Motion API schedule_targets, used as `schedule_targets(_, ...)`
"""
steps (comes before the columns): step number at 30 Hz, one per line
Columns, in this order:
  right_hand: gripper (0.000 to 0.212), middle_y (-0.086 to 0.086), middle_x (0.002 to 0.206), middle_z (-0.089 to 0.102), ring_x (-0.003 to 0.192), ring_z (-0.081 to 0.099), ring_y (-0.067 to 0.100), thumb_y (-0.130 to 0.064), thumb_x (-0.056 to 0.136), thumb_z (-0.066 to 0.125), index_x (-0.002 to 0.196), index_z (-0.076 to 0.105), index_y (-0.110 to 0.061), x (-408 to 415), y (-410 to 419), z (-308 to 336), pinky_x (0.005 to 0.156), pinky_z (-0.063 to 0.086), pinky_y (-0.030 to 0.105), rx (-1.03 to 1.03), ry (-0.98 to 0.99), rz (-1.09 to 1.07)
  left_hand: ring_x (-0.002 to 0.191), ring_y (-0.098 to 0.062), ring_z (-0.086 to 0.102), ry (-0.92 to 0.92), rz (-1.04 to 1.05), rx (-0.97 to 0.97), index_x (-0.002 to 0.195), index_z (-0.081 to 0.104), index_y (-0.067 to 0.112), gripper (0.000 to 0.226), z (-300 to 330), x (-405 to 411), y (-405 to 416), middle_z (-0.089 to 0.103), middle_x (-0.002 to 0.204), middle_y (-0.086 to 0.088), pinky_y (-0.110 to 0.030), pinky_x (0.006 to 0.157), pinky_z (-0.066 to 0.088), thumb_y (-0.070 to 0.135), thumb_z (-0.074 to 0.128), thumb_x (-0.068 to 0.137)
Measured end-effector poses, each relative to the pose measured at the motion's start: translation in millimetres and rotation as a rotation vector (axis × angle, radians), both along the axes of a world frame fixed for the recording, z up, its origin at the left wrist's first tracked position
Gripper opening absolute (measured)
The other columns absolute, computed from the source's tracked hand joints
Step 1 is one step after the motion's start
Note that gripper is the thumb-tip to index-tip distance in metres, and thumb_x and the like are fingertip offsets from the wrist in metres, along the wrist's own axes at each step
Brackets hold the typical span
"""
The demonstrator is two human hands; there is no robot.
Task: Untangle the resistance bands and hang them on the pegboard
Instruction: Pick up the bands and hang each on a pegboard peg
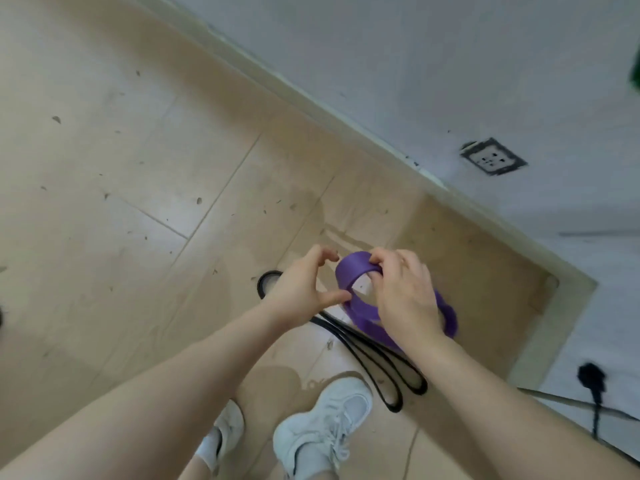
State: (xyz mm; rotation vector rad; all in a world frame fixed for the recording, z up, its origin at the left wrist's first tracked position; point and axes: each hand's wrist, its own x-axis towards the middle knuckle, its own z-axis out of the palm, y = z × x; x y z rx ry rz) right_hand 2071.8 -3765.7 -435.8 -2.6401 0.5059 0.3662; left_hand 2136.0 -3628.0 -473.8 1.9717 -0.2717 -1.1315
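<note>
Head view, the only one we have. We're looking straight down at the floor, near a wall corner.

Right hand is closed, pinching the top edge of the purple band between thumb and fingertips. The band is lifted off the floor as an open loop, centre frame; its long axis runs from about 11 o'clock, at the pinch, down to 4 o'clock, where it passes under the right wrist.

Left hand is open: fingers curled, thumb out, holding nothing. It sits at 9 o'clock from the purple loop, thumb tip just beside or touching the band's near edge; we can't tell which.

Black bands lie on the floor under the hands, trailing toward 5 o'clock past the white shoes. One end curls out at 9 o'clock, behind the left wrist.

We judge the left hand is the free one to take the loop's near side. We can't tell whether purple is clear of black. No pegboard in frame.
</note>
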Motion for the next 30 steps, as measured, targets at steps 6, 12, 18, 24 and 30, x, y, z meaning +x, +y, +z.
schedule_targets(6,0.022,0.005,0.111,0.05,0.101,0.044,0.015,-0.008,0.091,0.048,0.111,0.053,-0.015,-27.6,-31.8,170.6,0.09,0.037,0.029,0.246,-0.108,-0.31,0.082,-0.011,0.06,-0.012,-0.044,-0.225,0.087,0.043,0.019,0.043,164.1,-18.1,-32.8,0.059,0.084,0.005,-0.043,0.087,0.049,0.021,0.081,0.068)
schedule_targets(12,0.019,0.002,0.108,0.05,0.098,0.045,0.012,-0.011,0.09,0.048,0.105,0.048,-0.023,-56.7,-33.3,328.1,0.085,0.034,0.021,0.284,-0.304,-0.407,0.075,-0.015,0.051,-0.151,0.037,-0.334,0.083,0.038,0.034,0.044,335.9,-29.0,-39.4,0.053,0.082,0.005,-0.03,0.07,0.044,0.04,0.075,0.06)
schedule_targets(18,0.016,-0.011,0.098,0.043,0.092,0.04,0.008,-0.016,0.088,0.051,0.104,0.052,-0.015,-73.9,-13.2,461.3,0.076,0.029,0.012,0.156,-0.519,-0.44,0.084,0.004,0.053,-0.483,-0.129,-0.417,0.093,0.042,0.032,0.043,469.1,-17.7,-26.2,0.053,0.089,0.02,-0.005,0.073,0.038,0.015,0.076,0.073)
schedule_targets(24,0.018,-0.012,0.093,0.05,0.094,0.046,0.014,-0.022,0.087,0.057,0.1,0.057,-0.01,-92.8,-9.0,546.6,0.081,0.034,0.02,0.047,-0.716,-0.501,0.082,0.007,0.053,-0.729,-0.333,-0.566,0.112,0.058,0.012,0.029,567.5,-12.4,-34.1,0.059,0.096,0.01,0.001,0.076,0.035,0.016,0.063,0.083)
schedule_targets(30,0.023,-0.006,0.096,0.06,0.093,0.059,0.01,-0.015,0.09,0.06,0.088,0.048,-0.034,-105.0,-38.4,607.4,0.076,0.042,0.006,0.256,-0.881,-0.572,0.079,-0.001,0.055,-0.756,-0.387,-0.681,0.111,0.054,0.022,0.026,637.3,-15.9,-76.6,0.056,0.09,0.016,-0.016,0.076,0.043,0.014,0.06,0.087)
